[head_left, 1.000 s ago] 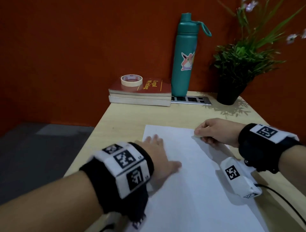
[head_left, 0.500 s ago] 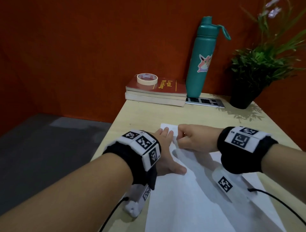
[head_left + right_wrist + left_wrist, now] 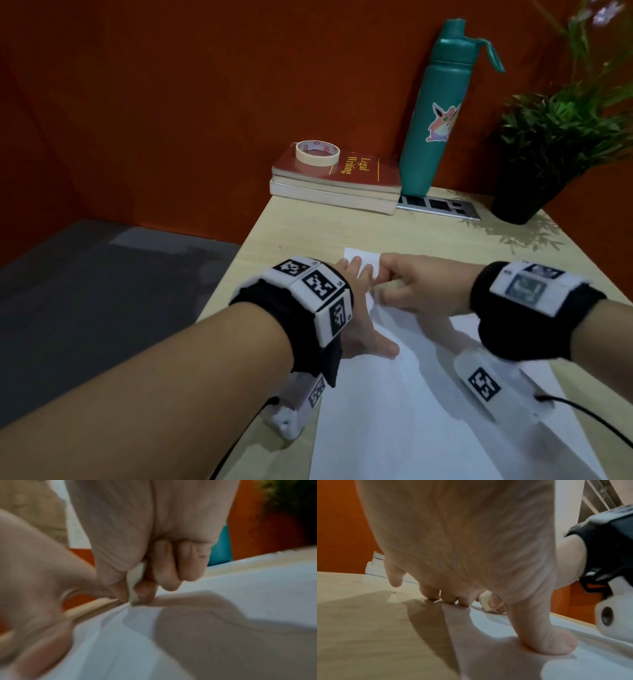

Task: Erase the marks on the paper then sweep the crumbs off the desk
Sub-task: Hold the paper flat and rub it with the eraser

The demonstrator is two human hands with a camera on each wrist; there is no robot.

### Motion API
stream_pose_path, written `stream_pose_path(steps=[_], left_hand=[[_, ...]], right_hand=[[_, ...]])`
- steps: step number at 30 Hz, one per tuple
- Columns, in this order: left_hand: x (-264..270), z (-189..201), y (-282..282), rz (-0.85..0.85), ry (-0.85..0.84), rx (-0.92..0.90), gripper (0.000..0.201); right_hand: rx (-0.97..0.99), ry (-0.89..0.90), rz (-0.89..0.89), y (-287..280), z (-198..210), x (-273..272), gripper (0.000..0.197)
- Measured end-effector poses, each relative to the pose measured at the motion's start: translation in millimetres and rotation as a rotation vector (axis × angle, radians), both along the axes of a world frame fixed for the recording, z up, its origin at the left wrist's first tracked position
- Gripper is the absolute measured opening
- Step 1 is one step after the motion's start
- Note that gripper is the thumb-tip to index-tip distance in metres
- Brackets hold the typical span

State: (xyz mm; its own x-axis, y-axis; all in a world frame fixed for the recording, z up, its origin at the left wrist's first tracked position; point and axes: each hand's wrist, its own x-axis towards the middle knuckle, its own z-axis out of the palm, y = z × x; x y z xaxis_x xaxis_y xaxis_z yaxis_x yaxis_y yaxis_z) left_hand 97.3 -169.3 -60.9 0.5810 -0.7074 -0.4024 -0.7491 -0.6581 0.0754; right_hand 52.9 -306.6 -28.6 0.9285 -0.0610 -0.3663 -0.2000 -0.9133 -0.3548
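A white sheet of paper (image 3: 404, 411) lies on the light wooden desk (image 3: 308, 226). My left hand (image 3: 359, 308) lies flat with straight fingers on the sheet's left edge, thumb (image 3: 553, 642) pressed on the paper (image 3: 590, 660). My right hand (image 3: 411, 284) is curled and pinches a small white eraser (image 3: 135, 582) between thumb and forefinger; its tip touches the paper (image 3: 257, 585) near the far left corner, right beside my left fingertips. The eraser (image 3: 485, 601) also shows past my left fingers. The picture is too blurred to show marks or crumbs.
At the back of the desk stand two stacked books (image 3: 339, 181) with a tape roll (image 3: 317, 152) on top, a teal bottle (image 3: 435, 113), a flat grey calculator-like thing (image 3: 442, 205) and a potted plant (image 3: 548, 137). The desk's left edge drops to grey floor (image 3: 85, 291).
My right hand with the eraser has moved left across the top of the sheet until it is beside my left fingertips. The left hand stays pressed on the paper.
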Motion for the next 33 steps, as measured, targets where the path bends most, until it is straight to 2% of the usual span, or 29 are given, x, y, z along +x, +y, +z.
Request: stream_pose_path(steps=[3, 7, 11, 15, 18, 21, 26, 28, 30, 33], left_hand=[[0, -1, 0, 0.004, -0.003, -0.003, 0.119], [-1, 1, 0, -0.004, -0.015, -0.001, 0.116], [-1, -4, 0, 0.015, -0.01, -0.015, 0.117], [1, -3, -1, 0.007, -0.007, -0.011, 0.115], [1, -3, -1, 0.0, -0.012, -0.01, 0.113], [1, -4, -2, -0.002, -0.014, -0.002, 0.112], [0, -6, -2, 0.011, -0.014, -0.008, 0.114], [-1, -7, -3, 0.015, -0.015, -0.009, 0.113], [-1, -8, -3, 0.02, -0.029, -0.013, 0.112], [-3, -7, -2, 0.024, -0.035, -0.032, 0.114]], right_hand=[[-0.058, -0.044, -0.038, -3, 2, 2, 0.01], [0.022, 0.005, 0.019, 1, 0, 1, 0.01], [-0.05, -0.066, -0.05, -4, 1, 3, 0.009], [-0.002, 0.006, 0.002, -2, 0, 0, 0.008], [-0.112, -0.043, -0.051, -9, 4, -1, 0.012], [-0.088, 0.004, 0.046, -3, -2, -4, 0.01], [-0.18, -0.051, -0.022, -11, 3, -2, 0.013], [-0.139, -0.03, 0.037, -5, -2, -4, 0.012], [-0.107, -0.017, 0.023, -5, -2, -4, 0.011], [-0.207, -0.051, -0.012, -9, 1, -2, 0.013]])
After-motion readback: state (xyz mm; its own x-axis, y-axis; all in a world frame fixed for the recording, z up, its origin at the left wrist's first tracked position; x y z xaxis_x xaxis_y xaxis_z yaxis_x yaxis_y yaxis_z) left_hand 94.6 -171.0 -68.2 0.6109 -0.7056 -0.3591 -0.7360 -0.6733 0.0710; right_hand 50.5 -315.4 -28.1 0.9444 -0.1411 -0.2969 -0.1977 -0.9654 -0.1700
